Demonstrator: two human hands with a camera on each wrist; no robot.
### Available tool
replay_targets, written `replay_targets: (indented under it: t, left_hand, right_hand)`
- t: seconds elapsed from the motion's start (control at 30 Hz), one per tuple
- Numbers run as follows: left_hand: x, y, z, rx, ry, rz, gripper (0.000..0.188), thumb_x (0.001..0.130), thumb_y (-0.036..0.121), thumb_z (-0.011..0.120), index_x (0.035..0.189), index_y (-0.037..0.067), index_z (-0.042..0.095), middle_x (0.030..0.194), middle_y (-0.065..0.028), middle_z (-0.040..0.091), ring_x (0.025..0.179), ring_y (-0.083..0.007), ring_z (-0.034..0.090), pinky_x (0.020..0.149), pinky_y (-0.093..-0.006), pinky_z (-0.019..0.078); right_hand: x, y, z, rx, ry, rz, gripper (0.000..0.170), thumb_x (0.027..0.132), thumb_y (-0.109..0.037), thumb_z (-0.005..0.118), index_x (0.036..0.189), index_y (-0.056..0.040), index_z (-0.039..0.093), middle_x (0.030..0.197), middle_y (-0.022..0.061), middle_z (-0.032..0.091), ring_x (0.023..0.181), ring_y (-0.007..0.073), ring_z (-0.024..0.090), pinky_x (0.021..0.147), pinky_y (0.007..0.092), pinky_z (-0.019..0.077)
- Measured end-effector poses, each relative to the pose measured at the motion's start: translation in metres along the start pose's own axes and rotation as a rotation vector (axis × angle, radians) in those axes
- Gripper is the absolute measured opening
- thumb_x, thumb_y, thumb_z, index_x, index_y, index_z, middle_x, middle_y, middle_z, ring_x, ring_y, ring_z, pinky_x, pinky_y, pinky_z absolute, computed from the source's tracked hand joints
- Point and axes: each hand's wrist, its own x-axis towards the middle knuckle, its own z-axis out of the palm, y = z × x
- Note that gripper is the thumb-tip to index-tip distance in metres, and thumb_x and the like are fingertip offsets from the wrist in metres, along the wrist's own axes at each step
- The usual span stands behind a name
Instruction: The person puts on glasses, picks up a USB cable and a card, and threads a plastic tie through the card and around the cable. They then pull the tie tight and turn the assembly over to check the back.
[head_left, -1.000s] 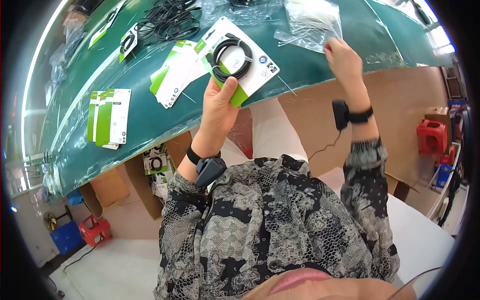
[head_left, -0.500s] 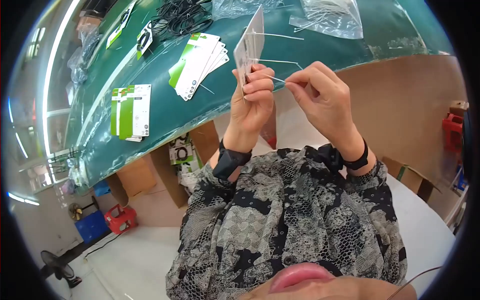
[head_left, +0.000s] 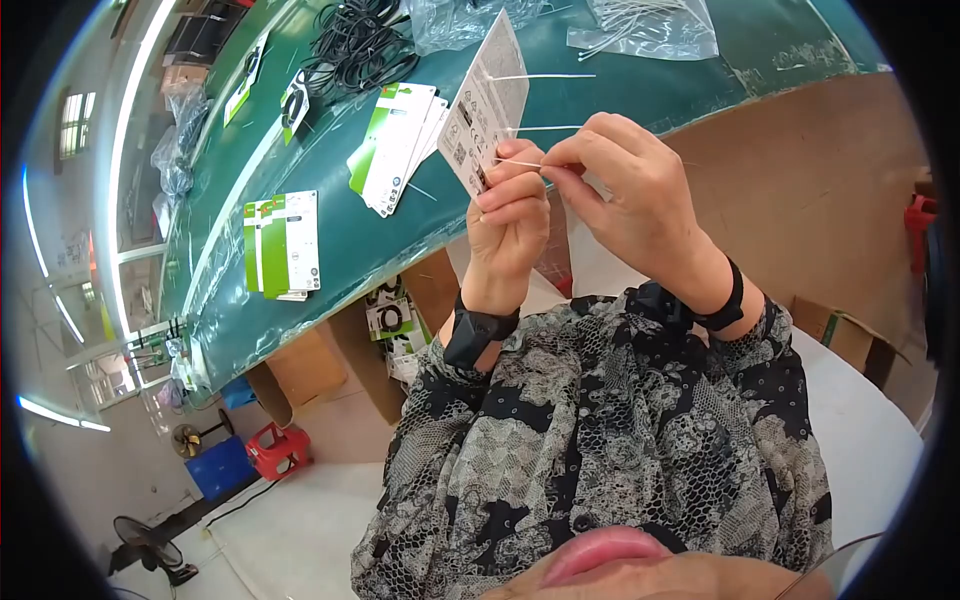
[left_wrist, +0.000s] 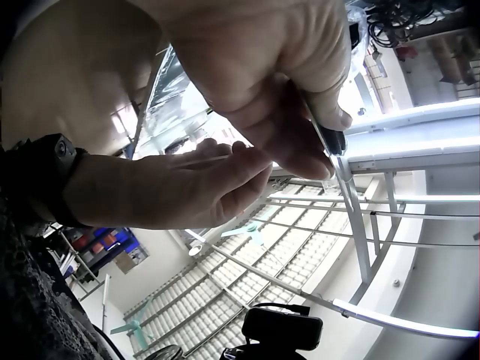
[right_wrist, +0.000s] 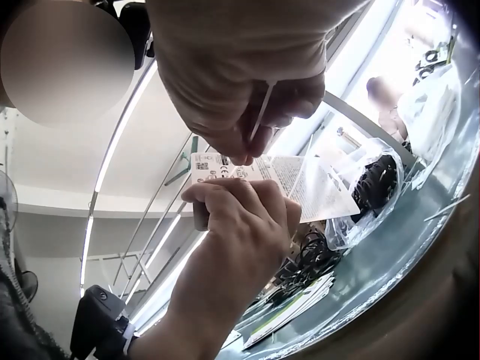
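My left hand (head_left: 508, 240) grips a white cardboard packaging card (head_left: 485, 115) by its lower edge, upright, its printed back turned to the right. White cable ties (head_left: 545, 76) stick out of that back. My right hand (head_left: 635, 190) pinches a thin white cable tie (head_left: 520, 162) between thumb and forefinger, close to the left fingertips at the card. In the right wrist view, a white tie (right_wrist: 262, 112) runs down from the right fingers above the card's back (right_wrist: 319, 187). The card's front is hidden in the head view.
Fanned cards (head_left: 395, 140) and a second card stack (head_left: 283, 245) lie on the green table (head_left: 370, 240). Behind are a heap of black cables (head_left: 360, 50), a clear bag of white ties (head_left: 650, 25) and two carded cables at the far left. An open carton (head_left: 350, 345) stands below the edge.
The card has turned from its front, with the coiled black cable, to its back. My right hand has come from the bag of ties to the card and now pinches a tie closer to it.
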Motion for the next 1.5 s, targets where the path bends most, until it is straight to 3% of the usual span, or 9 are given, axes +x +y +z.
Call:
replay_targets:
  t: [0.3,0.7,0.93,1.0,1.07,1.27,1.37,1.4,1.5]
  left_hand:
    - [-0.006,-0.002,-0.003,0.018,0.007,-0.002,0.018,0.088,-0.004,0.050,0.104,0.001,0.043,0.080,-0.0089,0.049,0.065,-0.0156,0.055,0.049,-0.0228,0.0468]
    - [-0.010,0.006,-0.002,0.308,0.046,-0.015,0.034,0.091,0.025,0.058,0.113,0.003,0.043,0.084,-0.0039,0.049,0.069,-0.0114,0.048,0.055,-0.0207,0.0441]
    - [-0.007,-0.002,0.010,1.063,0.163,0.196,0.041,0.091,0.020,0.059,0.125,0.004,0.043,0.115,-0.0061,0.055,0.097,-0.0169,0.058,0.074,-0.0291,0.0523]
    - [-0.005,-0.007,0.016,1.099,0.198,0.241,0.041,0.090,0.018,0.059,0.125,0.003,0.043,0.118,-0.0068,0.054,0.101,-0.0182,0.057,0.078,-0.0309,0.0518]
    - [-0.003,-0.009,0.018,1.183,0.305,0.303,0.040,0.090,0.013,0.060,0.125,0.003,0.043,0.122,-0.0081,0.054,0.110,-0.0207,0.056,0.086,-0.0346,0.0507]
    - [-0.004,-0.006,0.018,1.458,0.298,0.442,0.042,0.088,0.004,0.060,0.125,0.002,0.041,0.119,-0.0081,0.055,0.108,-0.0178,0.056,0.091,-0.0348,0.0484]
    - [-0.005,-0.010,0.014,1.682,0.293,0.579,0.043,0.087,0.002,0.061,0.124,0.002,0.040,0.118,-0.0085,0.055,0.107,-0.0162,0.056,0.091,-0.0333,0.0483]
    - [-0.006,-0.012,0.012,1.746,0.269,0.612,0.043,0.087,0.001,0.061,0.124,0.001,0.039,0.118,-0.0083,0.055,0.107,-0.0156,0.056,0.091,-0.0326,0.0481]
    - [-0.008,-0.017,0.012,1.870,0.219,0.685,0.043,0.086,0.000,0.061,0.123,0.001,0.039,0.117,-0.0079,0.055,0.107,-0.0144,0.055,0.091,-0.0312,0.0475]
  right_hand:
    - [0.003,-0.002,0.006,0.023,-0.014,-0.006,0.010,0.072,-0.001,0.069,0.077,-0.0041,0.062,0.070,0.0055,0.055,0.063,0.0216,0.054,0.054,0.0300,0.0440]
    - [0.004,0.002,0.004,0.063,-0.100,0.027,0.011,0.075,0.004,0.066,0.083,-0.0015,0.061,0.074,0.0067,0.055,0.064,0.0206,0.055,0.058,0.0297,0.0448]
    - [-0.005,0.000,-0.007,0.159,-0.169,0.137,0.024,0.076,0.008,0.061,0.099,0.0000,0.059,0.088,0.0078,0.057,0.076,0.0196,0.058,0.067,0.0268,0.0464]
    - [-0.009,0.006,-0.005,0.164,-0.197,0.137,0.028,0.077,0.009,0.060,0.103,-0.0002,0.058,0.092,0.0072,0.058,0.079,0.0183,0.059,0.069,0.0260,0.0469]
    - [-0.014,0.015,0.007,0.326,-0.053,0.286,0.033,0.079,0.009,0.059,0.111,0.0001,0.054,0.099,0.0055,0.058,0.088,0.0143,0.058,0.075,0.0258,0.0468]
    - [-0.026,0.040,0.000,0.511,-0.164,0.453,0.037,0.083,0.006,0.057,0.119,0.0008,0.049,0.108,0.0035,0.058,0.102,0.0092,0.054,0.086,0.0261,0.0444]
    - [-0.026,0.043,-0.004,0.884,-0.217,0.579,0.035,0.086,0.000,0.058,0.119,0.0006,0.049,0.108,0.0044,0.058,0.103,0.0118,0.055,0.088,0.0267,0.0440]
    - [-0.025,0.043,-0.005,0.879,-0.221,0.580,0.035,0.086,0.000,0.058,0.119,0.0006,0.049,0.108,0.0044,0.058,0.103,0.0118,0.055,0.088,0.0267,0.0440]
    - [-0.017,0.040,-0.008,0.312,0.142,0.240,0.033,0.084,-0.004,0.062,0.116,-0.0031,0.054,0.108,0.0057,0.059,0.100,0.0167,0.057,0.086,0.0296,0.0448]
